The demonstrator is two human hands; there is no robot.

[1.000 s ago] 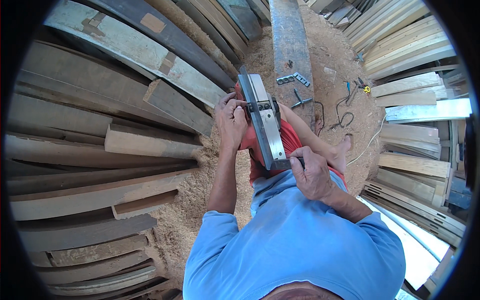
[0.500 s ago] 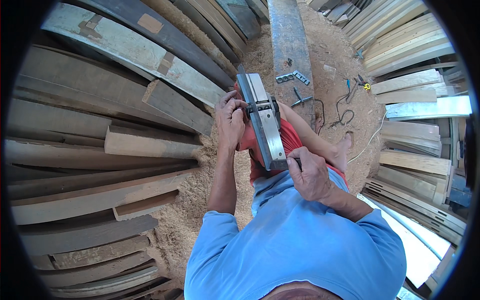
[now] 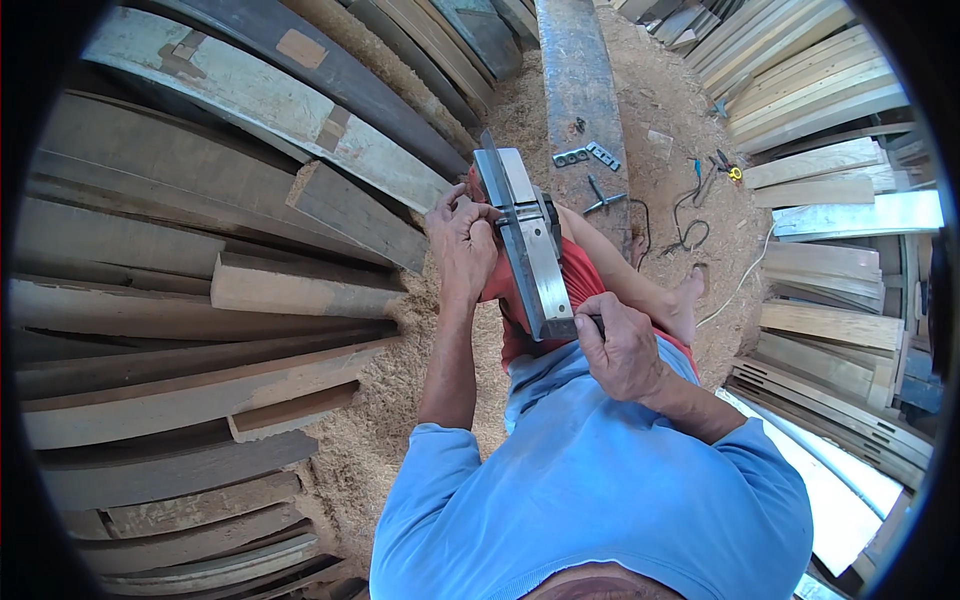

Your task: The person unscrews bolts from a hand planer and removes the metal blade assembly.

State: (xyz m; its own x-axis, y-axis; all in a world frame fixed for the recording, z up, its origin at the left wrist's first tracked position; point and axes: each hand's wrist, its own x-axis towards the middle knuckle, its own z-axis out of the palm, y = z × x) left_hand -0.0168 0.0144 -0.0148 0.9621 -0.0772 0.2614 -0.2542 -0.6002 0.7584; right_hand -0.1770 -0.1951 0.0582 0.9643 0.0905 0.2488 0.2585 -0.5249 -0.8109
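Sole up across my lap lies an electric hand planer [image 3: 541, 262], with two bright metal sole plates, a cutter slot between them and a dark fence along its left edge. My left hand [image 3: 465, 240] has its bent fingers pressed at the left side of the cutter slot, where the fingertips partly cover the drum's end. At the near end, my right hand [image 3: 625, 350] is closed round the planer's dark knob. Beyond it, a T-handled tool [image 3: 604, 195] and silvery metal pieces with holes [image 3: 587, 156] rest on a long worn board [image 3: 580, 80].
Stacked planks [image 3: 120, 220] crowd the left, and lighter boards [image 3: 820, 80] line the right. Sawdust and shavings [image 3: 370, 440] cover the floor. A black cable [image 3: 682, 225], a yellow roundish item [image 3: 735, 173] and a pale cord [image 3: 740, 285] lie to the right.
The cutter drum looks turned: dark parts that showed in the slot are now replaced by a lighter surface. My left hand has shifted slightly; my right hand keeps its hold.
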